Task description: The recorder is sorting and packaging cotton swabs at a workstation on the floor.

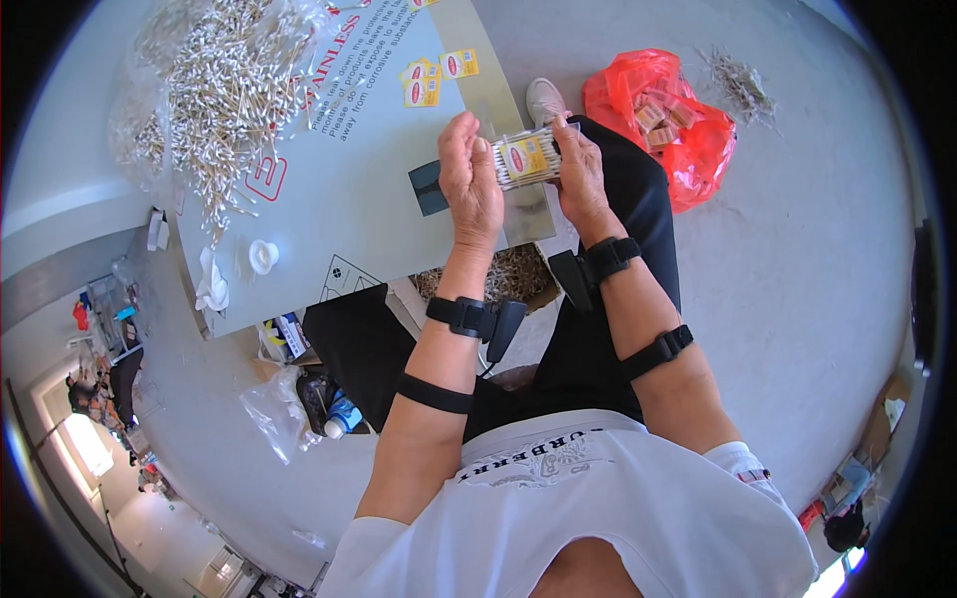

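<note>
My white shirt (638, 513), its chest marked with dark lettering, lay nearest the lens in the head view, with my black trousers (643, 189) beyond it. Black straps (436, 394) circled my bare forearms, two on each. My left grip (471, 187) and right grip (582, 177) clasped a clear pack of cotton swabs (524, 157) from opposite ends, its yellow label facing up, in front of the right-hand edge of a pale surface (349, 224).

On that surface, a large heap of loose swabs (234, 95) spilled from a clear plastic bag (148, 110) at far left. Yellow cards (423, 86) lay near its far right side, a dark rectangular piece (428, 187) rested just beside my left grip, and a small white round object (263, 256) sat near a crumpled white tissue (211, 283) toward the near left corner.

Below the near edge, more swabs filled a cardboard box (544, 287). On the grey floor (797, 289) to my right, an open red plastic bag (620, 82) held small packs (653, 118), with a scattered pile of thin sticks (740, 85) just beyond it.
</note>
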Available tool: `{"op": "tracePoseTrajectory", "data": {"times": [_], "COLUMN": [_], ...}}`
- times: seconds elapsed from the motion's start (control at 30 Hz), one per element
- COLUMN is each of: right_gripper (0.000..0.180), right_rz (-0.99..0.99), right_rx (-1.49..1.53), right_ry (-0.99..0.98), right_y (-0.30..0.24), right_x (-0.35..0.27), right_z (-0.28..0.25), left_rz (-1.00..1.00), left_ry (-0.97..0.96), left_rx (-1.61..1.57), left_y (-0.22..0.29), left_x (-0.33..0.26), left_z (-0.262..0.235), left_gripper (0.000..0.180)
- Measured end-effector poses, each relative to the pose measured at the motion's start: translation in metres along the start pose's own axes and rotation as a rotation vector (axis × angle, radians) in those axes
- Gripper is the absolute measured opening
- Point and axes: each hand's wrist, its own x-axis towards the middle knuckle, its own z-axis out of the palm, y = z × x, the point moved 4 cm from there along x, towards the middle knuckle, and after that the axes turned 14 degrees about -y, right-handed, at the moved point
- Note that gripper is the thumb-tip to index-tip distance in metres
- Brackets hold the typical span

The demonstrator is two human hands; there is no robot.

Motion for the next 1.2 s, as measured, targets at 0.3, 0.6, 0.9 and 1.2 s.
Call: {"op": "tracePoseTrajectory", "data": {"times": [0.3,0.6,0.9,1.2], "right_gripper": [0.033,0.030,0.024,0.032], "right_rz": [-0.016,0.107,-0.027,-0.313], "right_rx": [-0.022,0.109,0.115,-0.743], "right_ry": [-0.010,-0.023,-0.002,0.083], "right_y": [-0.005,-0.001,-0.004,-0.010], "right_x": [0.001,0.002,0.002,0.004], "right_z": [0.003,-0.004,0.001,-0.001], "left_rz": [-0.001,0.011,0.011,0.006], "left_ry": [-0.058,0.026,0.086,0.059], "left_rx": [-0.217,-0.351,-0.515,-0.487], "left_y": [-0.001,0.004,0.010,-0.001], "left_x": [0.010,0.006,-0.011,-0.011], "left_z": [0.007,-0.007,0.019,0.015], "left_gripper": [0.048,0.064,0.067,0.063]}}
